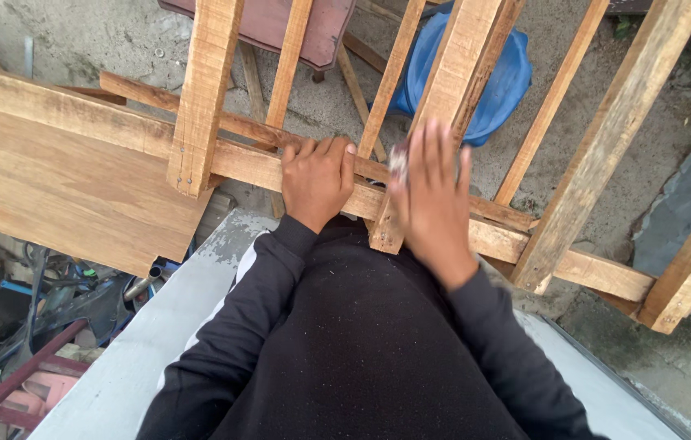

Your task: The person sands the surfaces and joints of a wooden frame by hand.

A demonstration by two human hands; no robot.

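A wooden frame of thick uprights and thin slats (199, 90) rests on a long cross rail (256, 163) in front of me. My left hand (317, 179) grips that rail, fingers curled over its top edge. My right hand (435, 195) lies flat and blurred against the lower end of a thick upright (459, 73), with a small pale, whitish piece (398, 161) under the fingers; what that piece is cannot be made out. Both arms are in black sleeves.
A wide wooden board (60, 187) lies at the left. A blue plastic bag (496, 81) and a reddish panel (272, 24) sit on the concrete ground behind the frame. A grey ledge (166, 318) runs under me; scrap metal parts (28, 301) are piled at lower left.
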